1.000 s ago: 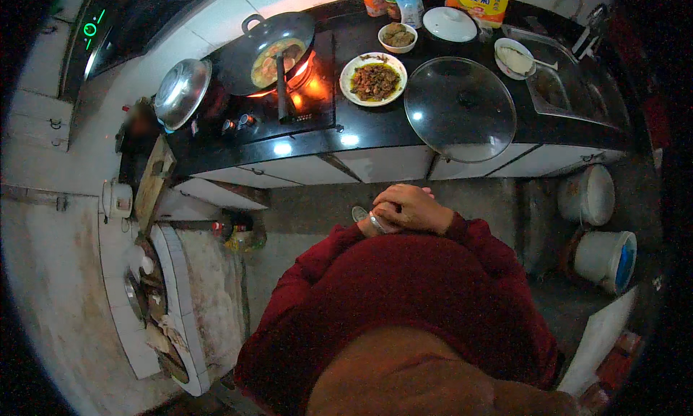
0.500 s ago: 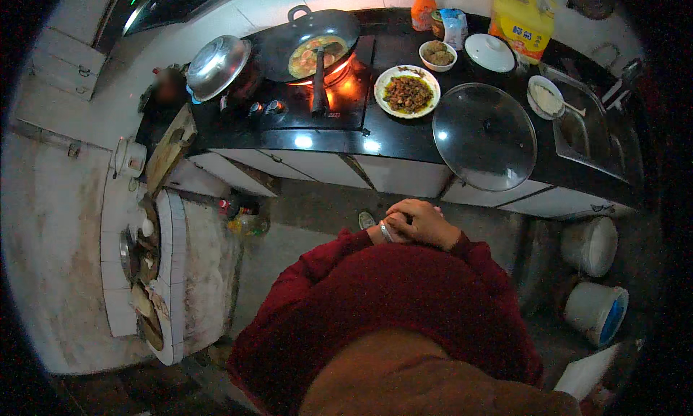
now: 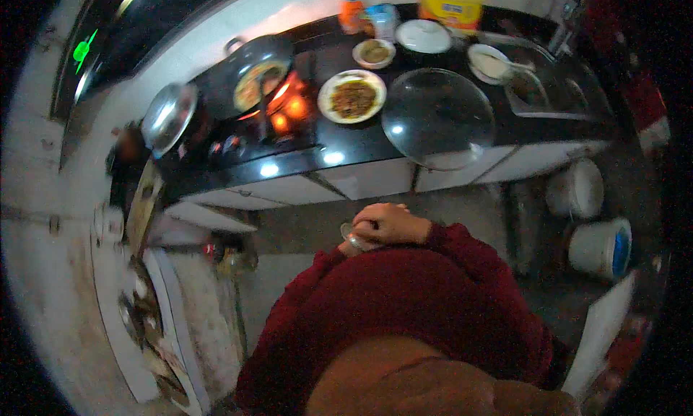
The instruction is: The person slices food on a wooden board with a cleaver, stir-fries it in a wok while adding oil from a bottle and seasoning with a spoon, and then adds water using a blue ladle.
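Centre frame: right hand [image 3: 390, 223] curled over left hand [image 3: 351, 244], fingers pressed together around a small glass [image 3: 353, 238]. Above, black counter [image 3: 361, 156]: wok [image 3: 254, 80] holding food over flame, plate [image 3: 352, 97] of stir-fry, glass lid [image 3: 437, 118].

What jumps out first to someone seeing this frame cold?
The orange flame glowing under the wok on the stove at upper left, the brightest spot in a dim kitchen. Right of it on the black counter sit a plate of browned food and a large glass lid. Lower centre, the person's hands are clasped in front of a dark red sweater, the right hand over the left hand, around a small shiny object.
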